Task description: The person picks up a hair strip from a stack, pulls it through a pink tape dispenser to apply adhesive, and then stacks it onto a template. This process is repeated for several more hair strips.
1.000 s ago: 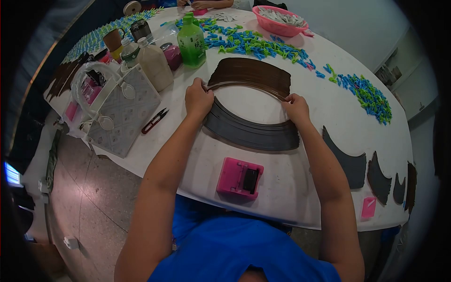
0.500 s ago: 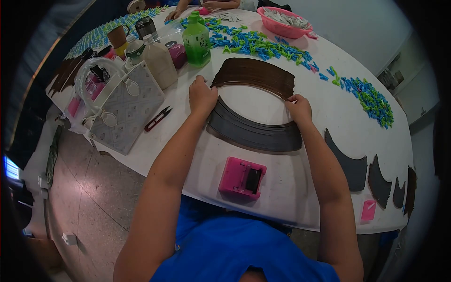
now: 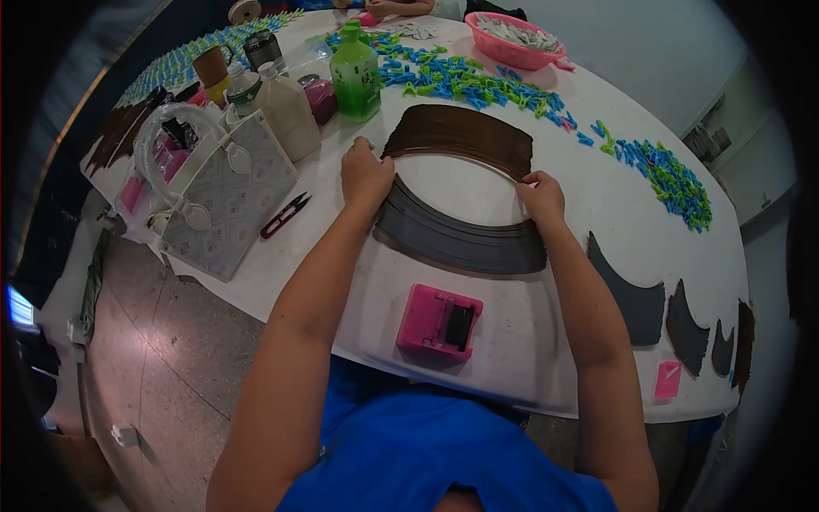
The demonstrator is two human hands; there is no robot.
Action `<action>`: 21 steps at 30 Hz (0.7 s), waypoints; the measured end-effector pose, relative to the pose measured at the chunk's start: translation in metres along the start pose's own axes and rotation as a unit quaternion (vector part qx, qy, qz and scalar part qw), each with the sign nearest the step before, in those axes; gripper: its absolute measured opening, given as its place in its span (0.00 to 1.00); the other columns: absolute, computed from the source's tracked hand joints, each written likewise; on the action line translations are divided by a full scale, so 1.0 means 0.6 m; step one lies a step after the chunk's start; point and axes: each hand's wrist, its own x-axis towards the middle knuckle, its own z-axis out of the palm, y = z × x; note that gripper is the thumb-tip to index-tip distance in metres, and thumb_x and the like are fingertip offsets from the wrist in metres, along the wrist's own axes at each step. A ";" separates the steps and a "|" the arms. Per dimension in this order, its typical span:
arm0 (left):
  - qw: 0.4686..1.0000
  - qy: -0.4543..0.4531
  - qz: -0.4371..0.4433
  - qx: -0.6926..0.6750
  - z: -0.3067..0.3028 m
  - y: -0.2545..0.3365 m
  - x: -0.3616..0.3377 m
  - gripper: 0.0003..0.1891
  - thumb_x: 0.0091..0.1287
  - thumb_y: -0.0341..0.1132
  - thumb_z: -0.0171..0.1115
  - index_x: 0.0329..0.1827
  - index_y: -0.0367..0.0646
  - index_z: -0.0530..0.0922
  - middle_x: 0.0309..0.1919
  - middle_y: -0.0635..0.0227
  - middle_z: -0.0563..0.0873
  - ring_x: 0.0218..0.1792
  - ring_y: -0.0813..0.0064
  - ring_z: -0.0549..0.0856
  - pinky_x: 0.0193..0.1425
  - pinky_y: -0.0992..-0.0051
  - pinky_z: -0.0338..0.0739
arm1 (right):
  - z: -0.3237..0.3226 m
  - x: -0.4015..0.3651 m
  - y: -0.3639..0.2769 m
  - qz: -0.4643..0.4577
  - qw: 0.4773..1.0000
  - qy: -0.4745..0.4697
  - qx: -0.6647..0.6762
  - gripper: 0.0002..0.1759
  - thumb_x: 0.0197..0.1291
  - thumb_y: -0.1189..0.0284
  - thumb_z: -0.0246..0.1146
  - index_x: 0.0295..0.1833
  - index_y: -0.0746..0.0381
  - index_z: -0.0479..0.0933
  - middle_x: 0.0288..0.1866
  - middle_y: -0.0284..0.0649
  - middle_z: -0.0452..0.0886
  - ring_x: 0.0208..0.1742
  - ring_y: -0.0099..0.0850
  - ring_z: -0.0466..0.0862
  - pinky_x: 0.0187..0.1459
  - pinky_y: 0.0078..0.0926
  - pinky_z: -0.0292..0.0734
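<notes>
A dark brown, curved flat strip (image 3: 461,135) with fine lengthwise lines lies at the middle of the white table (image 3: 358,316). My left hand (image 3: 367,177) has its fingers closed at the strip's left lower corner; the fingertips are partly hidden. At the right lower corner, my right hand (image 3: 542,198) pinches the same strip between thumb and fingers. Closer to me lies a dark grey curved strip (image 3: 456,235), bowed the opposite way, so the two enclose an oval of white tabletop. Both its ends reach up beside my hands.
A pink tape-dispenser-like block (image 3: 437,322) sits nearest me. Thread snips (image 3: 284,216), a handbag (image 3: 230,200) and a green bottle (image 3: 356,77) are left. Blue-green clips (image 3: 478,81), a pink basin (image 3: 512,53) and grey curved pieces (image 3: 631,299) lie beyond and right. A co-worker's arm (image 3: 397,8) shows at the far edge.
My hands and both strips hold almost the same place. The co-worker's hand at the far edge has drawn back from the table toward the top of the view.
</notes>
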 end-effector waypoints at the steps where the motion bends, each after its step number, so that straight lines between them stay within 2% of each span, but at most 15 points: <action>1: 1.000 0.000 -0.003 -0.001 0.000 0.000 0.000 0.19 0.63 0.36 0.71 0.52 0.35 0.78 0.52 0.48 0.87 0.58 0.45 0.83 0.63 0.51 0.79 | -0.001 0.000 -0.001 0.000 1.000 -0.001 -0.001 0.14 0.56 0.63 0.70 0.45 0.57 0.89 0.49 0.51 0.88 0.53 0.49 0.88 0.57 0.44 0.83; 7: 1.000 0.007 -0.002 -0.001 0.000 0.000 0.000 0.19 0.63 0.36 0.71 0.51 0.35 0.78 0.51 0.47 0.87 0.57 0.44 0.84 0.62 0.51 0.79 | 0.002 0.000 0.004 -0.006 1.000 -0.002 -0.006 0.14 0.56 0.63 0.71 0.46 0.58 0.88 0.49 0.50 0.88 0.53 0.48 0.87 0.57 0.45 0.82; 12: 1.000 0.011 0.002 0.003 0.003 -0.002 0.000 0.18 0.62 0.36 0.70 0.51 0.35 0.78 0.49 0.46 0.88 0.56 0.44 0.84 0.61 0.50 0.80 | -0.009 -0.019 -0.014 -0.004 0.999 0.040 -0.003 0.22 0.55 0.63 0.74 0.50 0.64 0.79 0.49 0.52 0.86 0.53 0.49 0.87 0.56 0.44 0.82; 15: 1.000 0.015 0.008 0.003 0.002 -0.002 -0.001 0.18 0.61 0.36 0.69 0.50 0.34 0.79 0.47 0.46 0.88 0.54 0.43 0.85 0.60 0.50 0.80 | -0.015 -0.025 -0.024 0.010 0.999 0.047 -0.009 0.25 0.55 0.63 0.75 0.52 0.65 0.76 0.50 0.53 0.86 0.53 0.50 0.87 0.55 0.44 0.82; 21: 1.000 0.021 0.012 0.005 0.007 -0.007 0.003 0.17 0.61 0.35 0.69 0.49 0.34 0.79 0.45 0.46 0.88 0.52 0.43 0.85 0.59 0.51 0.80 | -0.007 -0.014 -0.018 0.021 0.998 0.056 -0.004 0.24 0.56 0.65 0.74 0.54 0.65 0.76 0.51 0.55 0.85 0.53 0.51 0.87 0.56 0.45 0.82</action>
